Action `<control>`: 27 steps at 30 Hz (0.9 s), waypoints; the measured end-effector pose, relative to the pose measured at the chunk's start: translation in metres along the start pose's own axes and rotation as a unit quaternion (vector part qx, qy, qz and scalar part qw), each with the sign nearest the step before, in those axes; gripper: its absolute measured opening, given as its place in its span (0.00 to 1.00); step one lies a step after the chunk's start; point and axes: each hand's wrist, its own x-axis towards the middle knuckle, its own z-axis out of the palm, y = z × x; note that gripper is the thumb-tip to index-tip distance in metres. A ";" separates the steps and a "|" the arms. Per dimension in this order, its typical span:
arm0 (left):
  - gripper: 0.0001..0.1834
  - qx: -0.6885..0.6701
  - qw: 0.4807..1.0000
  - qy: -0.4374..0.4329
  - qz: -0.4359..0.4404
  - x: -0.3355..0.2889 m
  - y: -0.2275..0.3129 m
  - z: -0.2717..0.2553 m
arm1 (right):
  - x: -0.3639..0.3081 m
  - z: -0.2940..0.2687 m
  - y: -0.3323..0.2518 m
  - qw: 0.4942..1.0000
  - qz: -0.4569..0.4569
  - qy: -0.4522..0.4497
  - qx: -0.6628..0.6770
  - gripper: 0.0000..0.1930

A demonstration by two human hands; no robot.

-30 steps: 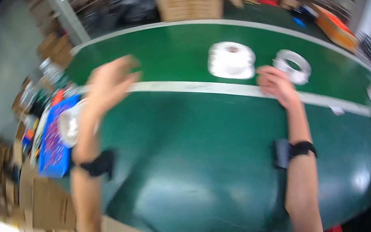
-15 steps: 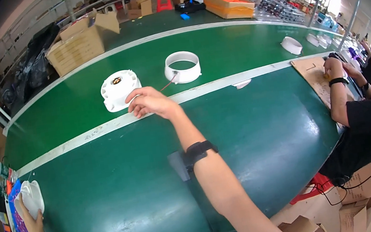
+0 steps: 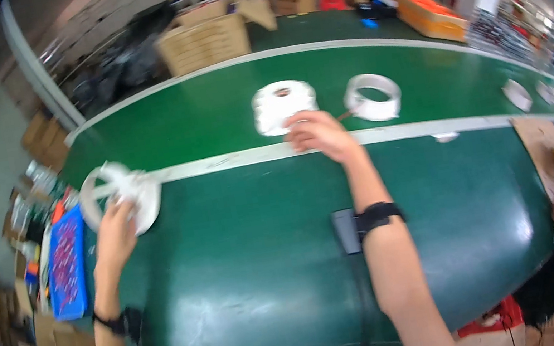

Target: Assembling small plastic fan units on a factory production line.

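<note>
My left hand (image 3: 115,235) is closed on a white plastic ring-shaped part (image 3: 147,206), raised above the left end of the bench. It has an open loop and a broad curved face; motion blurs its details. My right hand (image 3: 323,134) is over the near edge of a round white plastic housing (image 3: 276,109), fingers loosely bent and apart. I cannot tell whether the fingertips touch it. The housing lies on the green belt with a dark copper-coloured centre. To its right stands a white plastic ring (image 3: 392,100), with a thin reddish wire running from it toward my right hand.
A blue tray (image 3: 76,252) of small pinkish pieces is at the bench's left edge. A pale strip (image 3: 231,160) divides belt and green bench top (image 3: 270,268). Cardboard boxes (image 3: 206,43) stand behind. At right, a co-worker's hands work by a brown board (image 3: 537,142).
The view has swung left. My left hand has lifted the white ring-shaped part from beside the blue tray and brought it inward. My right hand stays near the housing.
</note>
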 end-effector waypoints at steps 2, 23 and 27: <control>0.17 0.043 0.997 0.011 0.056 0.037 0.011 -0.010 | 0.001 0.000 0.000 1.000 -0.012 -0.025 -0.004 0.13; 0.13 0.237 0.952 0.096 0.171 0.161 0.015 0.082 | 0.008 0.021 -0.007 0.999 0.006 -0.042 -0.022 0.12; 0.13 -0.049 0.976 0.201 0.069 0.161 0.027 0.076 | 0.004 0.011 -0.009 0.999 0.009 -0.030 -0.021 0.11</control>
